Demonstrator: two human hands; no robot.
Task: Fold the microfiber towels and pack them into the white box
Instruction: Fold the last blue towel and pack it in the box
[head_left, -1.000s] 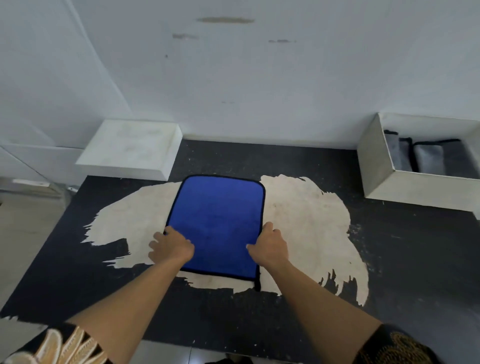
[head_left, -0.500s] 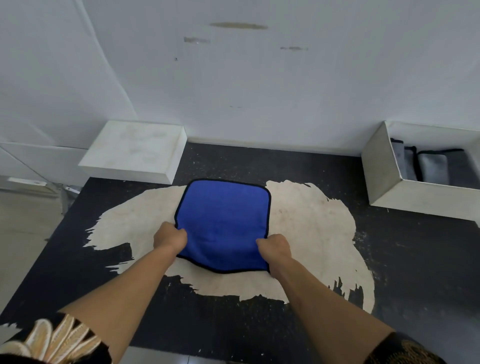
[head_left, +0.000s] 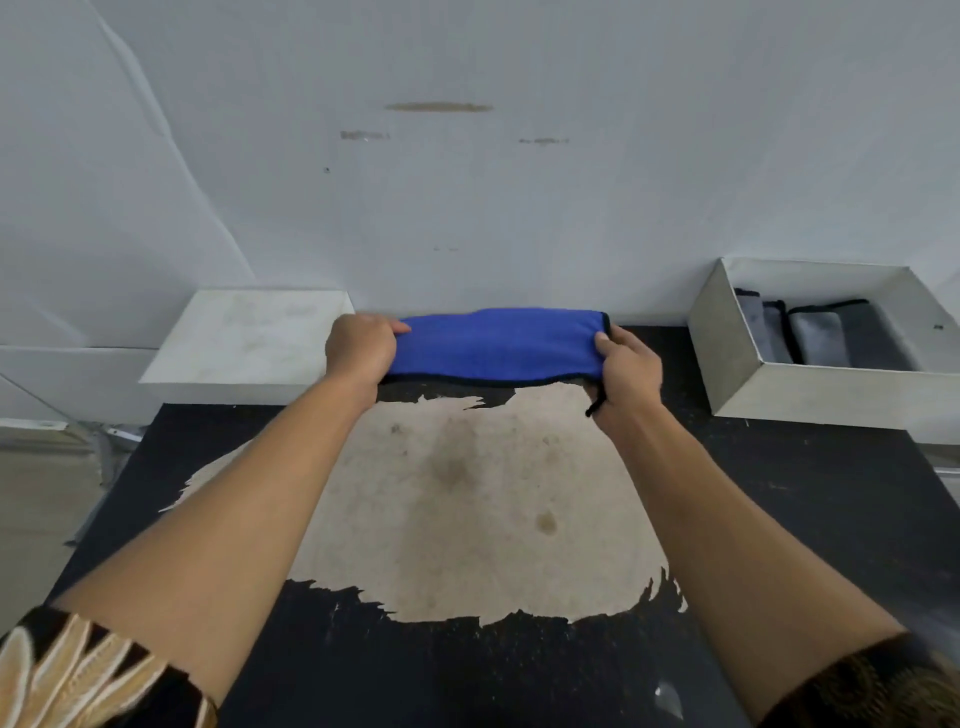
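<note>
A blue microfiber towel (head_left: 498, 345) with a black hem is folded into a narrow band at the far side of the black table. My left hand (head_left: 360, 347) grips its left end. My right hand (head_left: 626, 374) grips its right end, with a bit of black hem hanging below the palm. The white box (head_left: 810, 389) stands open at the back right, an arm's width right of my right hand. Inside it stand grey folded towels (head_left: 815, 338) with black hems.
The black table (head_left: 805, 519) has a large worn beige patch (head_left: 467, 499) in its middle. A flat white box lid or slab (head_left: 249, 338) lies at the back left, next to my left hand. A white wall runs right behind the table.
Both hands took hold of the towel's near edge and carried it away from me over the far edge. The towel went from a flat square to a narrow folded band.
</note>
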